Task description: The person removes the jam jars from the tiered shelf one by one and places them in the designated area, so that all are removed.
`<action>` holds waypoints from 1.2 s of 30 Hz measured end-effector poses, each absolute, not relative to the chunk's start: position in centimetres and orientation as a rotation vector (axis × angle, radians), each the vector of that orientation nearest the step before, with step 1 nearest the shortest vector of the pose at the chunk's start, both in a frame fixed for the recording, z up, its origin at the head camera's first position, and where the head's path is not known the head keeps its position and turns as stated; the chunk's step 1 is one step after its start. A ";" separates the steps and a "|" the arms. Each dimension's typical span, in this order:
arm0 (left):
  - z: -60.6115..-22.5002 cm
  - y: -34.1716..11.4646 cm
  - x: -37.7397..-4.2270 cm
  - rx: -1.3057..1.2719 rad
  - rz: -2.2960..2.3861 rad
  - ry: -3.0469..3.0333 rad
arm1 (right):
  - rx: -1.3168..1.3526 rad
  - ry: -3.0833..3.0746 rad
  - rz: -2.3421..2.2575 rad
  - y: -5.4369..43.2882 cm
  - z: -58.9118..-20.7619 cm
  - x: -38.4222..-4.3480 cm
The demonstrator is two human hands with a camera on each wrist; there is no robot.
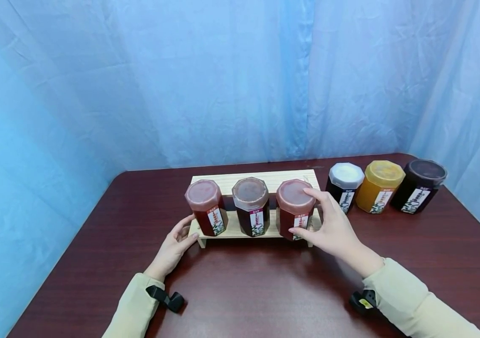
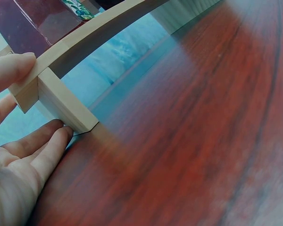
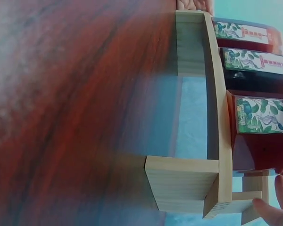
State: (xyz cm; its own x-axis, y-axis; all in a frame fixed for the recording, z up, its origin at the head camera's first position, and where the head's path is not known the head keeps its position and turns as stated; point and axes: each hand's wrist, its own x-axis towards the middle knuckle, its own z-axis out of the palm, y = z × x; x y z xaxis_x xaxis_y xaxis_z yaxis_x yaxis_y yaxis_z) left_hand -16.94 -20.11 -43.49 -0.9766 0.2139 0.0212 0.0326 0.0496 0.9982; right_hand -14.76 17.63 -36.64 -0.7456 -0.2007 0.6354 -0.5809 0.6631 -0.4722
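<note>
A two-step wooden rack (image 1: 231, 226) stands on the table with three octagonal jars in a row on its lower step. From left to right they are a red jar (image 1: 202, 211), a dark jar (image 1: 244, 218) and a second red jar (image 1: 285, 218). My right hand (image 1: 335, 232) grips this second red jar from the right, thumb on its front label and fingers by the lid. At the rack's left end, my left hand (image 1: 172, 251) holds the frame. In the left wrist view its thumb (image 2: 19, 68) lies on the shelf edge and fingertips touch the leg (image 2: 66, 103).
Right of the rack, three more jars stand close together: a dark one with a whitish lid (image 1: 345, 176), a yellow one (image 1: 377, 188) and a black one (image 1: 419, 185). The dark red-brown table (image 1: 240, 291) ends at the blue curtain (image 1: 223, 84).
</note>
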 end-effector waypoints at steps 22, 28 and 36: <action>-43.5 -20.1 -16.9 0.274 2.071 2.159 | 0.596 -2.359 1.132 17.1 -36.6 -14.4; -43.5 -20.0 -16.8 0.255 2.053 2.158 | 0.571 -2.361 1.181 17.0 -36.8 -14.3; -43.4 -19.9 -16.8 0.277 2.054 2.203 | 0.579 -2.311 1.219 16.7 -36.6 -14.3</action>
State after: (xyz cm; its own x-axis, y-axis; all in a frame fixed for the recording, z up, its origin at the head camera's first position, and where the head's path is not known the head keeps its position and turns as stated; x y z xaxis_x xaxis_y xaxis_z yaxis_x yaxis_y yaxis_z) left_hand -16.80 -19.92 -43.39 -0.9765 0.2118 0.0391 0.0538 0.0642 0.9965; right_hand -14.30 16.69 -36.55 -0.8049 -0.1493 0.5743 -0.5583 0.5181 -0.6479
